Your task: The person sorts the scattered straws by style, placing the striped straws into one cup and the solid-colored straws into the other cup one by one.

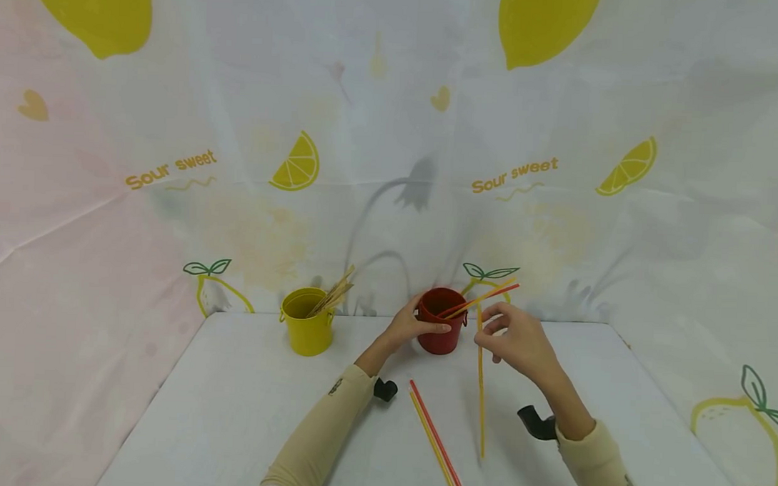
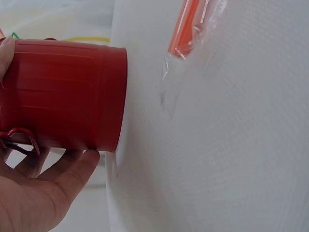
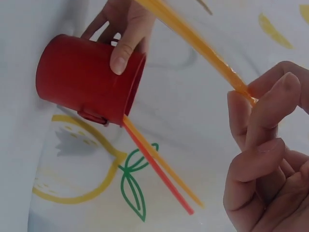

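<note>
My left hand (image 1: 407, 326) grips a small red metal bucket (image 1: 438, 338) by its left side, thumb across the front. The bucket's wall (image 2: 67, 92) and a side handle loop (image 2: 21, 137) show in the left wrist view. An orange straw (image 3: 166, 166) and a red straw (image 3: 161, 174) lean out over the bucket's rim. To the right of the bucket, my right hand (image 1: 517, 344) pinches another orange straw (image 1: 481, 411) near its upper part. This straw hangs almost upright, apart from the bucket, its lower end above the white table.
Red (image 1: 433, 425) and yellow straws (image 1: 436, 448) lie on the white table (image 1: 229, 409) in front; clear wrap shows around one red-orange end (image 2: 181, 43). A yellow bucket (image 1: 308, 333) with thin tan sticks (image 1: 334, 295) stands left. A lemon-printed cloth (image 1: 393, 129) hangs behind.
</note>
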Demonstrator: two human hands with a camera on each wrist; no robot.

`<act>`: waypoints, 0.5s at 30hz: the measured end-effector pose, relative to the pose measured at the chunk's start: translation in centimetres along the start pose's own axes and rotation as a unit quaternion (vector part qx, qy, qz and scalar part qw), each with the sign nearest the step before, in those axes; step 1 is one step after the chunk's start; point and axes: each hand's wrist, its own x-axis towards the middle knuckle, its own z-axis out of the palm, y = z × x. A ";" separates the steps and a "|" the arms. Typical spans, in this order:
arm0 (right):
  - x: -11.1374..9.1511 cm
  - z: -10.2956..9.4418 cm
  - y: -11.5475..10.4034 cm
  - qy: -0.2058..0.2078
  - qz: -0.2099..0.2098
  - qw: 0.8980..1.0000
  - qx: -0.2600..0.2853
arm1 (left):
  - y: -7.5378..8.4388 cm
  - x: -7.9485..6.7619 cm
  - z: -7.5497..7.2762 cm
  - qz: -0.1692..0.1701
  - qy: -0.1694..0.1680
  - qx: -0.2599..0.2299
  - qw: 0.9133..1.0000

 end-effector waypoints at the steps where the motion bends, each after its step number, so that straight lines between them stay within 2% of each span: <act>1: 0.1 -0.2 -0.1 0.012 -0.004 1.000 0.004 | 0.0 0.0 0.0 0.001 -0.001 0.000 1.000; 8: 1.3 -1.3 -0.8 0.113 -0.067 0.991 0.026 | 0.0 0.0 -0.1 0.000 -0.006 -0.003 1.000; 11: 1.7 -1.6 -1.0 0.143 -0.087 0.985 0.029 | 0.0 0.0 -0.1 -0.001 -0.007 -0.002 1.000; 15: 2.1 -1.9 -1.1 0.169 -0.093 0.980 0.038 | -0.1 0.1 -0.1 0.000 -0.006 0.002 1.000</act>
